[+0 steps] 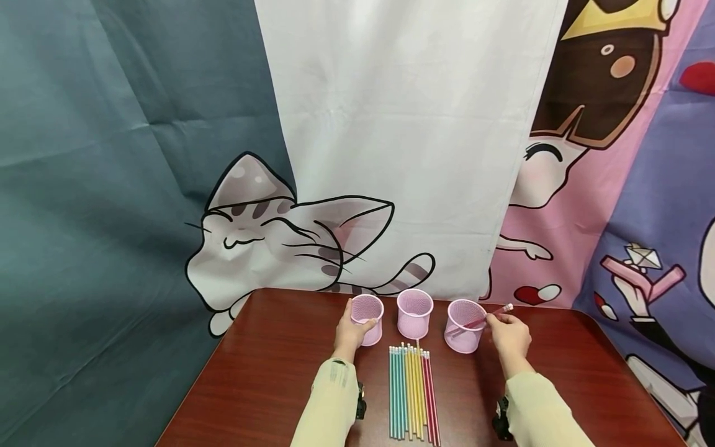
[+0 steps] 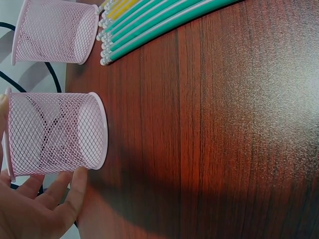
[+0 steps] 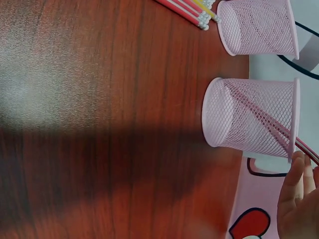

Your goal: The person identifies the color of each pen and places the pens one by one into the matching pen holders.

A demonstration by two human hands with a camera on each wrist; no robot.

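Note:
Three pink mesh pencil cups stand in a row near the table's far edge. My left hand (image 1: 349,332) holds the left cup (image 1: 373,335) by its side, with the thumb at the rim; the fingers (image 2: 75,196) lie along the mesh in the left wrist view. On the right, my right hand (image 1: 509,337) pinches a red pencil (image 1: 497,313) near its eraser end. That pencil slants down inside the right cup (image 3: 254,112), its lower part showing through the mesh. The middle cup (image 1: 414,320) is touched by neither hand.
In front of the cups, pencils lie side by side in colour groups: teal pencils (image 1: 397,391), yellow pencils (image 1: 414,394) and red pencils (image 1: 431,400). One yellow pencil sticks out towards the middle cup. A printed cloth (image 1: 413,143) hangs behind the brown table (image 1: 268,372).

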